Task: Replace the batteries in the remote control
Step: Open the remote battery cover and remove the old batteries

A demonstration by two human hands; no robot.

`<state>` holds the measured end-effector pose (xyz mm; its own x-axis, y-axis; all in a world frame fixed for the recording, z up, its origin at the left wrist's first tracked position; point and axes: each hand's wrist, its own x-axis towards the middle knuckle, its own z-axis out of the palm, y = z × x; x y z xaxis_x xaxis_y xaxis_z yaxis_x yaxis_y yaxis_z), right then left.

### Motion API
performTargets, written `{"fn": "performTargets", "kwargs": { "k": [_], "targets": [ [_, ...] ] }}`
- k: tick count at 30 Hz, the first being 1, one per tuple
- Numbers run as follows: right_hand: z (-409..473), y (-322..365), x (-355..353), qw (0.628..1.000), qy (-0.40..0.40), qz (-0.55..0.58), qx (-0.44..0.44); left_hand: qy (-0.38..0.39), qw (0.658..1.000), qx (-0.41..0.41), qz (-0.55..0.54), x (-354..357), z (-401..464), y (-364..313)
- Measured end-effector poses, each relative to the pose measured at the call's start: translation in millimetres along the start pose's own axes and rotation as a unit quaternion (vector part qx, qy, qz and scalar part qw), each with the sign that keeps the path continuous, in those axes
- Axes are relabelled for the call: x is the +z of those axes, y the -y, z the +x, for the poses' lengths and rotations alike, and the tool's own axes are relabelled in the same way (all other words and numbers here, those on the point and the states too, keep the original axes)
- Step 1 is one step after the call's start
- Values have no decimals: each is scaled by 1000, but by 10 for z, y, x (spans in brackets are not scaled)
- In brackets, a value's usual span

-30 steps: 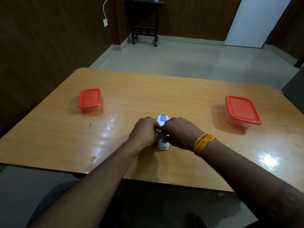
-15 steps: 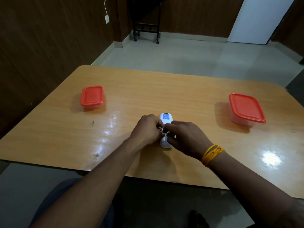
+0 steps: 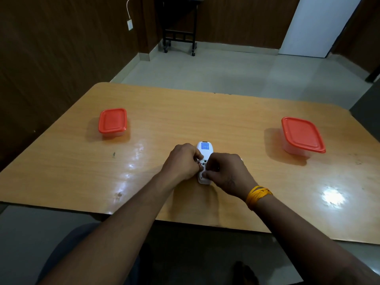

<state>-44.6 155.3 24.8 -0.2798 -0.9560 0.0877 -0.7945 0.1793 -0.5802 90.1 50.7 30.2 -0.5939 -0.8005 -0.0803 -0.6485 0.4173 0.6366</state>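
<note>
White remote control [image 3: 205, 148] lying on wooden table [image 3: 226, 112], between left hand [image 3: 182, 162] and right hand [image 3: 227, 171], both pinching its middle

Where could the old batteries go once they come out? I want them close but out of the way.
Bare table lies between the left container and the remote, and again between the remote and the right container. The far strip beyond the remote is free too. It is crowded only at the middle, where the left hand and right hand work on the remote.
</note>
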Motion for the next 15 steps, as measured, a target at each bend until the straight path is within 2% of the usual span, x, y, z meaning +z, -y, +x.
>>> {"fn": "performTargets", "kwargs": {
  "k": [9, 12, 15],
  "targets": [
    [-30, -2, 19, 994, -57, -82, 47, -20, 1000, -7, 7, -20, -48, -7],
    [-118, 7, -40, 992, -83, -59, 72, -62, 998, 4, -3, 11, -113, -45],
    [-259, -26, -169, 989, -105, -13, 106, -88, 994, 15, -59, 37, -212, -141]
  ]
}}
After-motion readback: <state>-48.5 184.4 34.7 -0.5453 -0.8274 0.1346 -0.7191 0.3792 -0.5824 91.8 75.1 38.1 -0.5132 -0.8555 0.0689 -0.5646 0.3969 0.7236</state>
